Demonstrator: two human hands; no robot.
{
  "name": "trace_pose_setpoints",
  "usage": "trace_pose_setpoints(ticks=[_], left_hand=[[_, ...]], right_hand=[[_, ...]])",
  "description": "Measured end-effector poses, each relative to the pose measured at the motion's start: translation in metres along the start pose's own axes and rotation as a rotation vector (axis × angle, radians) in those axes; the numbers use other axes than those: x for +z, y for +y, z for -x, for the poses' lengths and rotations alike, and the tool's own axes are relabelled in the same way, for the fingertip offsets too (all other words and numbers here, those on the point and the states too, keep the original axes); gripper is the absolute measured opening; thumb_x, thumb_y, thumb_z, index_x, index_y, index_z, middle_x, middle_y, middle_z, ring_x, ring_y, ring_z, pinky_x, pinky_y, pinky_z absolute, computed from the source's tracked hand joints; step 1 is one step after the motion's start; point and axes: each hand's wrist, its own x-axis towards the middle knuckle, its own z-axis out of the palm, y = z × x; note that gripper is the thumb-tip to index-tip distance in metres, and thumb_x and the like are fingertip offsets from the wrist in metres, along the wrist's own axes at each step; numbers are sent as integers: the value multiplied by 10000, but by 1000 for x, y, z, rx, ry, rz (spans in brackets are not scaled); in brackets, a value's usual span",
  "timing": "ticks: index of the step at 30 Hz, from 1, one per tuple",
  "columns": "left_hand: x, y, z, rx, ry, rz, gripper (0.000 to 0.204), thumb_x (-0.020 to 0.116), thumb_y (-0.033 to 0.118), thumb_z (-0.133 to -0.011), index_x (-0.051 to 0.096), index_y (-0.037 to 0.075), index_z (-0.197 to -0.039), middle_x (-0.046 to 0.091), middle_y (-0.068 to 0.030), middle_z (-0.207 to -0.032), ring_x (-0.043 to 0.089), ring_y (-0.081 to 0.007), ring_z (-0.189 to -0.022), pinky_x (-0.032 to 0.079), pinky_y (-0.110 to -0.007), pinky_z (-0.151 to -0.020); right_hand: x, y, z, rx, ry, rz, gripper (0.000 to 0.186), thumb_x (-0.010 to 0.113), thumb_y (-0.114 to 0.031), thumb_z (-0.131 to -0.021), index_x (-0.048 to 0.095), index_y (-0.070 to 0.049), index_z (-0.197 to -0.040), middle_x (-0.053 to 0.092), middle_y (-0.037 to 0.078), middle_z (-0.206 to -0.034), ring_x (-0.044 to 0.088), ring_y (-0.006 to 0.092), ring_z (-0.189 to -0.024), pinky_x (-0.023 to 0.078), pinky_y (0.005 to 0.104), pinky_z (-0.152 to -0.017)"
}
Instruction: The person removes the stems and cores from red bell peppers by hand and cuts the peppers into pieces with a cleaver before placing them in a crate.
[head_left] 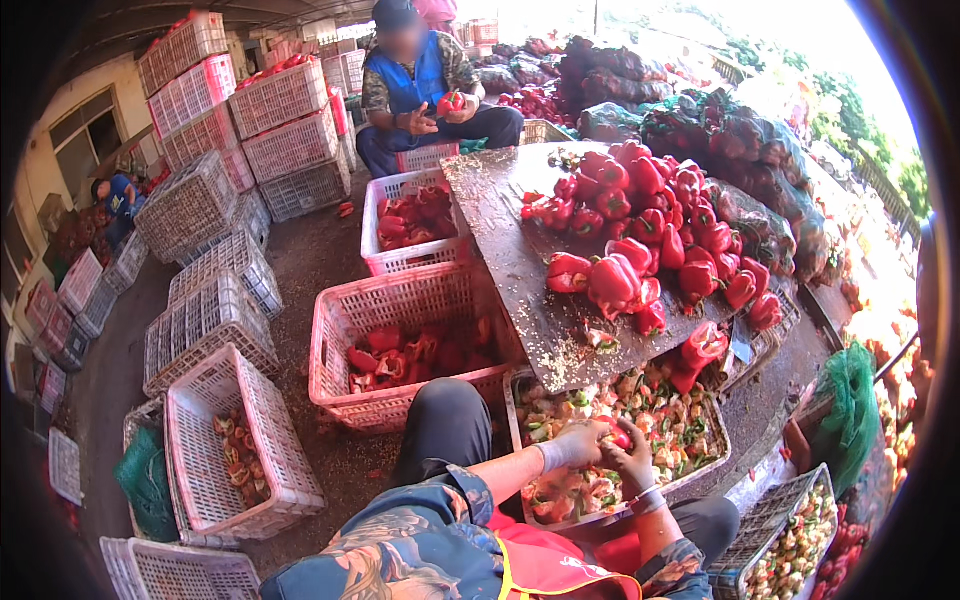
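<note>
My left hand (pixel 578 443) and my right hand (pixel 630 462) meet around a red pepper (pixel 616 433), both closed on it. They are above a crate of pale pepper cores and green stems (pixel 675 430). A cluttered board (pixel 500 240) carries a heap of red peppers (pixel 615 275) and scattered seeds, with a cut pepper (pixel 703 348) at its near right corner. Left of the board, a red crate (pixel 330 360) holds cut red peppers, and a white crate (pixel 378 250) behind it holds more.
A co-worker (pixel 410 85) sits across, holding a pepper; another person (pixel 120 200) works far left. Several stacked crates (pixel 280 145) stand left, a crate with few pieces (pixel 190 430) is lower left. Filled mesh sacks (pixel 750 150) line the right, near a green net (pixel 850 410).
</note>
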Motion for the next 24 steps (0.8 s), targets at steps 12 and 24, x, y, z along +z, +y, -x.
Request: trace_pose_setpoints(ticks=[12,24], left_hand=[[15,6,-1,141,86,229,519,756,231,-682,612,76,-1157,682,-145,-1036,647,-289,-979,484,-403,-886],[37,7,8,242,267,-27,538,696,253,-828,507,49,-1289,637,-135,-1077,636,-297,-973,467,-380,-839]], right_hand=[[23,-1,6,-184,223,-506,197,721,-153,-848,583,-63,-955,573,41,-975,573,153,-879,512,305,-806],[17,-15,6,-139,306,-450,331,630,-303,-949,570,-72,-1177,627,21,-1027,606,117,-901,517,287,-774]])
